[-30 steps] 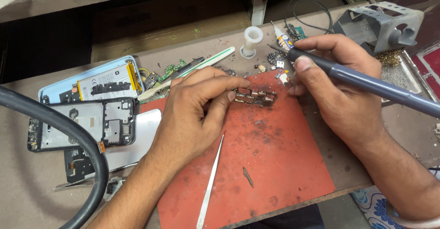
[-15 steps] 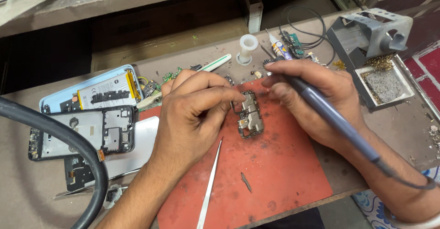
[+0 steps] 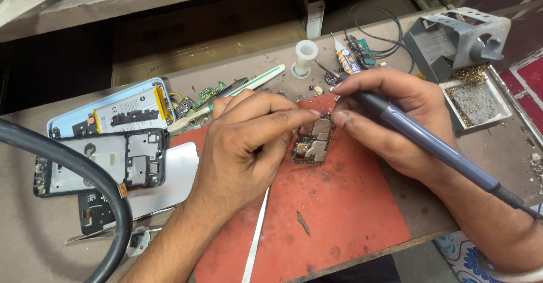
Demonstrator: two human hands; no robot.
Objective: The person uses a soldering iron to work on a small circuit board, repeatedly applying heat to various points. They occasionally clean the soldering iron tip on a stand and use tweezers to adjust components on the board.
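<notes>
Left hand lies over the near-left part of the red rubber work mat, fingers curled; thumb and forefinger close in a narrow grip on the far edge of the small metal-shielded phone circuit board. Board lies flat on the mat, centre of the scene, touching it.

Right hand comes in from the right — pen-style grip closed around the blue-grey soldering iron, handle running near-right to a black cable end. Iron tip sits just beyond the board's far edge; whether tip touches the board, cannot tell.

Around the mat, on the brown table:
- thin steel strip tool on the mat's near-left edge
- opened dark phone frame to the left, light-blue phone back with battery just beyond it
- thick black hose arcs across the near-left corner
- white plastic spool far centre, small glue tube just right of it
- grey metal iron stand far right — tray of brass shavings just near of it
</notes>
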